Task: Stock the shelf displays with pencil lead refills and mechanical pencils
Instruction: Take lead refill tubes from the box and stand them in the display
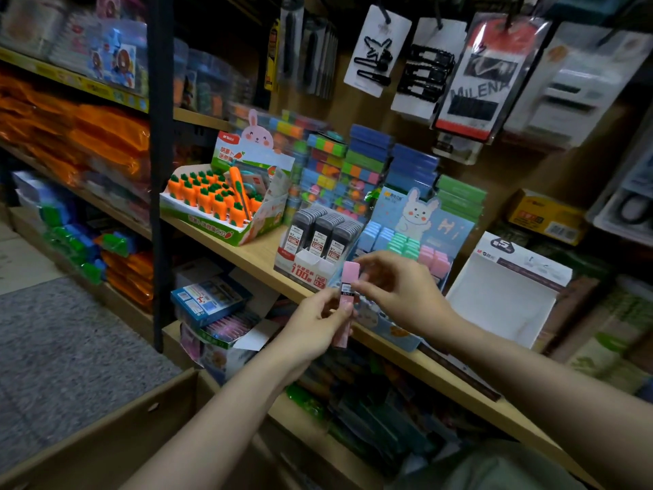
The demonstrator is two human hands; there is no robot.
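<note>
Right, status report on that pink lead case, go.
Left hand grip shut on pink lead case, right hand pinching its top. Case off the shelf, in front of bunny display. Pink column has cases in it. Nothing in the way.

Place: a stationery shop.
Landmark: wooden shelf (254,256) carrying open display boxes.
On the shelf: carrot-shaped erasers (208,196), dark lead refill cases (319,231), stacked colourful packets (339,164).
Above the shelf: carded hair clips (376,51) hanging on hooks.
Left of the shelf: racks of wrapped orange packs (88,136).
</note>
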